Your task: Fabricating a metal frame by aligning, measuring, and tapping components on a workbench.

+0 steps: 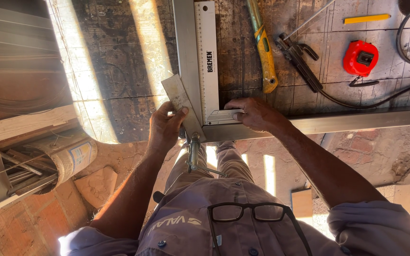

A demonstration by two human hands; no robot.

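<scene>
I see a matt grey steel square tube (188, 57), a brushed silver metal carpenter's square (207, 52), and a rough, scorched dark desk (119, 71); the red tape measure (360, 58) looks glossy plastic.

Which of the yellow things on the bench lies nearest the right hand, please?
The yellow-handled tool, lying just beyond the right hand. The yellow pencil sits far off at the bench's back, above the red tape measure.

tape measure (360, 58) red | saw handle (266, 57) yellow (black trim) | square (207, 57) silver

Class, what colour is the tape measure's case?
Red tape measure, black centre; head view.
</scene>
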